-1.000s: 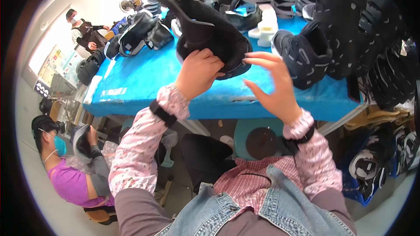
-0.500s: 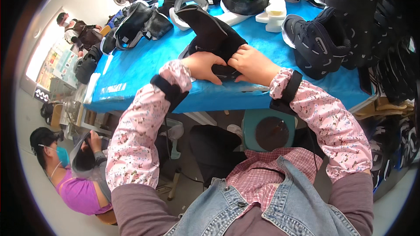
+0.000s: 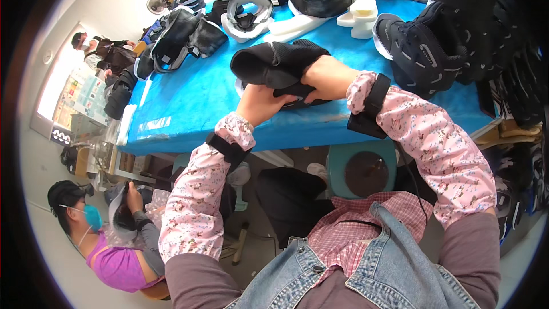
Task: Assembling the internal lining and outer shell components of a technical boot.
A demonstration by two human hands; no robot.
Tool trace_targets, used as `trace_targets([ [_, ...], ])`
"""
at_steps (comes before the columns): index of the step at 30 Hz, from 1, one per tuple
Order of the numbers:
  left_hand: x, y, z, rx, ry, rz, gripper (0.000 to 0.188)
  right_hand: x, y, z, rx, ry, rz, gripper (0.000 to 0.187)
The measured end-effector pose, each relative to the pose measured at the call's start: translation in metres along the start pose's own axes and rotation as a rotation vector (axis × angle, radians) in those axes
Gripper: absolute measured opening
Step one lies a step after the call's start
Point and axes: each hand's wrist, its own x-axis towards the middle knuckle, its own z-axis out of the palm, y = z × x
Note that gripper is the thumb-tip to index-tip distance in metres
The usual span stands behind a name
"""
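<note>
Near the front edge of the blue-covered table, a black shoe upper [image 3: 257, 64] is gripped between both my hands. My left hand [image 3: 262, 104] is closed on its near lower edge, with the thumb pointing right. Around its right side wraps my right hand [image 3: 329, 79], thumb pressed inward close to the left one. Part of the upper, with mesh at its far right, folds over toward the left. Most of the fingers are hidden behind the black material.
Several black uppers [image 3: 183, 37] and white sole pieces [image 3: 361, 8] lie across the table [image 3: 194, 100]. Stacked dark shoes [image 3: 426, 48] stand at the right. A teal stool [image 3: 337, 166] is under the table edge. At left, a masked person [image 3: 117, 257] handles a shoe part.
The upper's tall flap has come down and folded to the left. My left hand has shifted lower on the upper, and my right hand has turned over its right side.
</note>
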Motion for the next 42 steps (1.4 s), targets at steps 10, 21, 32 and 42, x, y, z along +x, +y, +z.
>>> trace_targets([
  [10, 0.008, -0.008, 0.009, 0.128, 0.076, -0.024, 0.029, -0.012, -0.016, 0.028, -0.28, 0.419, 0.082, 0.02],
  [21, 0.02, -0.001, 0.002, 0.007, -0.055, -0.11, 0.024, -0.009, -0.011, 0.031, -0.152, 0.527, 0.128, 0.015],
  [32, 0.03, 0.005, -0.024, 0.175, -0.286, -0.089, 0.028, -0.006, -0.003, 0.019, -0.029, 0.33, 0.09, 0.016],
  [42, 0.01, -0.016, -0.02, -0.278, -0.101, -0.228, 0.035, -0.005, -0.01, 0.016, 0.132, 0.392, 0.156, 0.027],
])
